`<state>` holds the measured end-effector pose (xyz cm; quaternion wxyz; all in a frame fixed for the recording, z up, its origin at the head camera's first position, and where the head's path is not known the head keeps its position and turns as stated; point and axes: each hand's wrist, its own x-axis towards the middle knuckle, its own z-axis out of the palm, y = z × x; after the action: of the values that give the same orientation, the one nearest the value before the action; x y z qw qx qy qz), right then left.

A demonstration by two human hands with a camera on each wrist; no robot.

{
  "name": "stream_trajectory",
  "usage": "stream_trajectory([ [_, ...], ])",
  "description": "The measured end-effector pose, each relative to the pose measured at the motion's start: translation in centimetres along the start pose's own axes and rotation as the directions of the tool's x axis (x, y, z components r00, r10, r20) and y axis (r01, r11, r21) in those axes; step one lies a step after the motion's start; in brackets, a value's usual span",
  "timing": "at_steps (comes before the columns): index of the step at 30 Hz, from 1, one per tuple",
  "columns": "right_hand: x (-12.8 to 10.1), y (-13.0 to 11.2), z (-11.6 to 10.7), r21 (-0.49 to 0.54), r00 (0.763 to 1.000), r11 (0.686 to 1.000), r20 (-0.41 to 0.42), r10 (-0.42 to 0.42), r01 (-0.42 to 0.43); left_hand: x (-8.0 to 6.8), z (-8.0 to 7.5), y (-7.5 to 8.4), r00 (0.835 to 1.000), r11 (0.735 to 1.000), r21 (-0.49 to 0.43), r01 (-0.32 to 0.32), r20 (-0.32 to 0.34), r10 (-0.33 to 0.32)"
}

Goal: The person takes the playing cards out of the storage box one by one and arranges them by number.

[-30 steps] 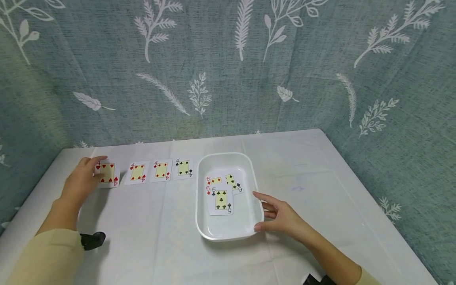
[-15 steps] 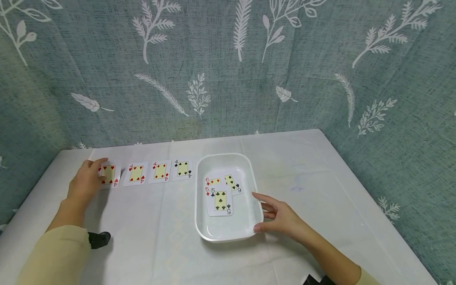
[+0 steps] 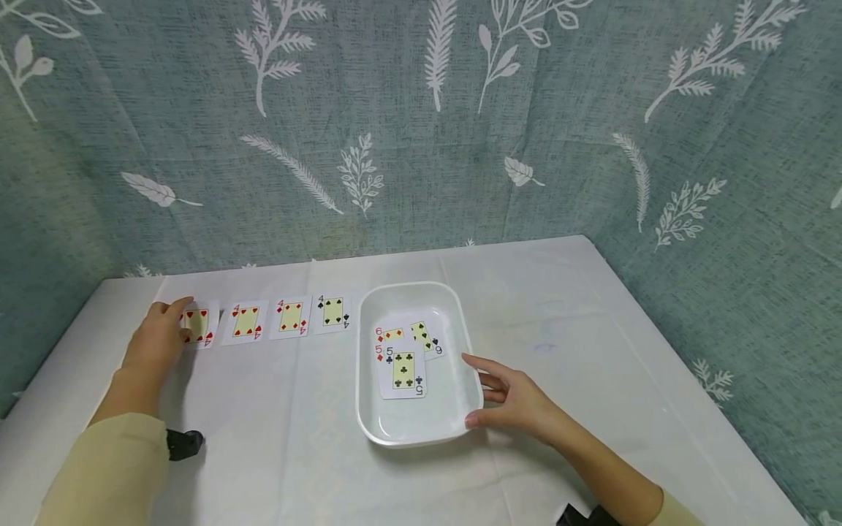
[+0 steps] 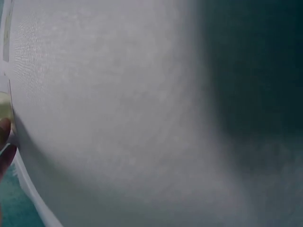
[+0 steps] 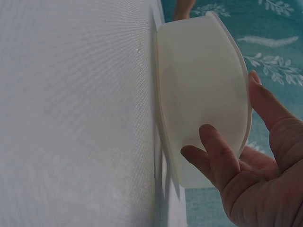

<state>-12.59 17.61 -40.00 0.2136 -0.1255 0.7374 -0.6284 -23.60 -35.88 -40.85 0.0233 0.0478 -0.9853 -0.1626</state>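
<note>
At the table's far left, my left hand (image 3: 154, 340) pinches the left side of a four of hearts playing card (image 3: 202, 325) between thumb and forefinger. The card lies face up at the left end of a row, close beside another four of hearts (image 3: 246, 321). In the left wrist view, only fingertips (image 4: 6, 150) and a bit of the card show. My right hand (image 3: 520, 402) grips the right side of a white tray (image 3: 421, 427). In the right wrist view, one fingertip is at the tray's rim and others touch its outer wall. Several cards lie inside, a five of clubs (image 3: 403, 371) uppermost.
The row continues with a four of diamonds (image 3: 290, 317) and a black four (image 3: 332, 312), which ends just left of the tray. A white cloth (image 3: 316, 467) covers the table. Green leaf-patterned fabric (image 3: 395, 212) hangs behind it and at both sides.
My left hand has brought the four of hearts slightly right, closer to the neighbouring card, and it now looks flatter on the table. The right hand keeps its hold. The head view has shifted slightly.
</note>
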Motion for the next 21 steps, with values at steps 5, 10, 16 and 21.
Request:
stream_trajectory([
  [5, 0.0, 0.0, -0.1, 0.009, 1.000, 1.000, 0.006, -0.003, 0.003, 0.2, -0.2, -0.1, 1.000, 1.000, 0.006, -0.010, 0.023, 0.010],
  [10, 0.1, 0.1, 0.0, 0.002, 1.000, 1.000, 0.000, 0.005, -0.005, 0.6, 0.3, -0.7, 0.997, 0.999, 0.031, -0.035, 0.074, 0.032],
  [16, 0.1, 0.2, 0.0, 0.004, 1.000, 1.000, -0.006, 0.011, -0.011, 0.6, 0.7, -0.7, 0.995, 0.996, 0.065, -0.060, 0.088, 0.055],
  [21, 0.1, 0.1, -0.2, -0.006, 1.000, 1.000, -0.012, 0.014, -0.014, 0.7, -0.4, -0.7, 0.964, 0.979, 0.076, -0.190, 0.201, 0.172],
])
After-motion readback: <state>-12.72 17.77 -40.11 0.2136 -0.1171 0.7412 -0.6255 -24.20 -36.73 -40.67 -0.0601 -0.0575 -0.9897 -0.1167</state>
